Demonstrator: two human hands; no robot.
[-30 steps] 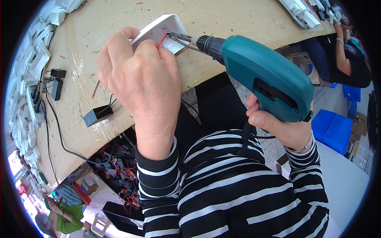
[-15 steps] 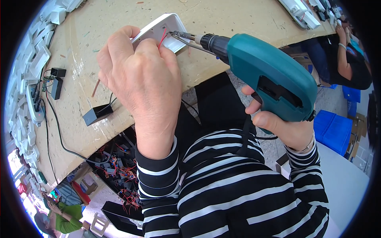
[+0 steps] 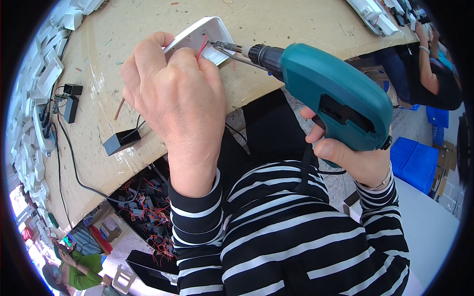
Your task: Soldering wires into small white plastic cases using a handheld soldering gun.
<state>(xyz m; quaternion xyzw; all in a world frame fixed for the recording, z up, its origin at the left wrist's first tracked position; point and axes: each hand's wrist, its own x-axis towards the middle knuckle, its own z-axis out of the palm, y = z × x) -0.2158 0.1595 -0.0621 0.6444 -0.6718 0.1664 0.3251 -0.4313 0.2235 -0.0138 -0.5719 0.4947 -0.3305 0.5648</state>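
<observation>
Head view shows the left hand (image 3: 173, 101) closed over a shallow, open-faced white plastic housing (image 3: 217, 32) at the tan tabletop (image 3: 276, 24), thin red wires (image 3: 201, 47) poking up beside that hand. The right hand (image 3: 353, 160) grips a teal, gun-shaped plastic tool (image 3: 335, 93), its slim metal tip (image 3: 228, 46) reaching the housing near the wires. Whether lettering marks the tool, I cannot tell. A black rectangular box (image 3: 121, 143) sits near the left wrist.

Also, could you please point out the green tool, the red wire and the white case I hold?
Green tool (image 3: 340, 93), head view: middle of its body.
Red wire (image 3: 202, 47), head view: middle of its visible length.
White case (image 3: 190, 37), head view: its upper wall.
</observation>
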